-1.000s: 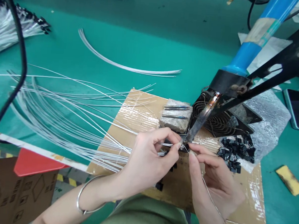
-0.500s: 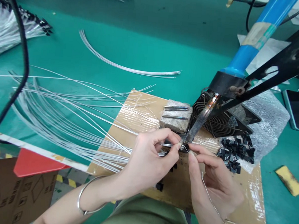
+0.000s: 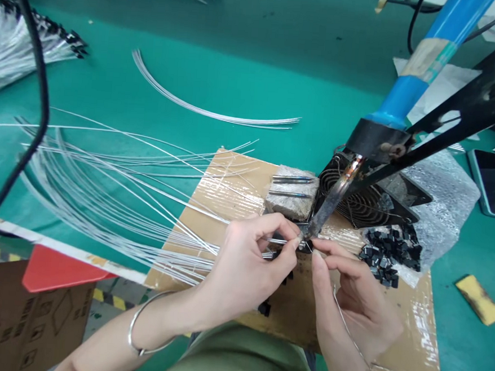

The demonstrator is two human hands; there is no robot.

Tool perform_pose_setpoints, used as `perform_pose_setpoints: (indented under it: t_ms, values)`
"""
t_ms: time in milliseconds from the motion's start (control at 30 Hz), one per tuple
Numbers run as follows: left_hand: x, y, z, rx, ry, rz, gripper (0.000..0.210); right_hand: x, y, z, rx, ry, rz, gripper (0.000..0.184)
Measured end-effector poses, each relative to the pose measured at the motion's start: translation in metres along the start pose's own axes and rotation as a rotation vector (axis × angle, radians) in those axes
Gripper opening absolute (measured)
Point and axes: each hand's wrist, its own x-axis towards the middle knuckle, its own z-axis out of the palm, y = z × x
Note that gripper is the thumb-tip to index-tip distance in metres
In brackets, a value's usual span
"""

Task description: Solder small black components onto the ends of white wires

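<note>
My left hand (image 3: pixel 255 259) is closed in a pinch near a thin silvery piece (image 3: pixel 280 241), a rod or wire end. Just to the right, my right hand (image 3: pixel 349 305) pinches a fine silvery wire (image 3: pixel 310 248) between thumb and forefinger; a thin curved strand also crosses its palm. Both sets of fingertips meet right below the tip of a soldering iron (image 3: pixel 328 205), which is clamped pointing down. Whether the tip touches the pieces is hard to see. White wires (image 3: pixel 183 249) spread leftward from beside my left hand. A stone-like block (image 3: pixel 291 202) bears metal rods behind my fingers.
Cardboard (image 3: pixel 410 332) lies under the work on the green table (image 3: pixel 256 67). Small black connectors (image 3: pixel 389 255) are heaped at right by a black fan (image 3: pixel 356 201). A phone (image 3: pixel 493 183), yellow sponge (image 3: pixel 479 298) and wire bundle (image 3: pixel 218 113) lie around. A black cable (image 3: pixel 37 91) hangs at left.
Almost nothing differs. Both hands keep their pinch below the iron tip, with only a very slight shift of the fingertips.
</note>
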Motion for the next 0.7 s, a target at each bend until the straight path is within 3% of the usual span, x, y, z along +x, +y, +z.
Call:
perform_pose_setpoints:
  t_ms: [233, 700]
  values:
    - [-0.0014, 0.0000, 0.0003, -0.002, 0.010, -0.003, 0.014, -0.0007, 0.0036, -0.0019, -0.008, -0.020, -0.050, 0.019]
    - [-0.0006, -0.0005, 0.0008, -0.018, 0.020, 0.027, 0.013, 0.0010, 0.0038, -0.0019, -0.025, -0.038, -0.082, 0.019]
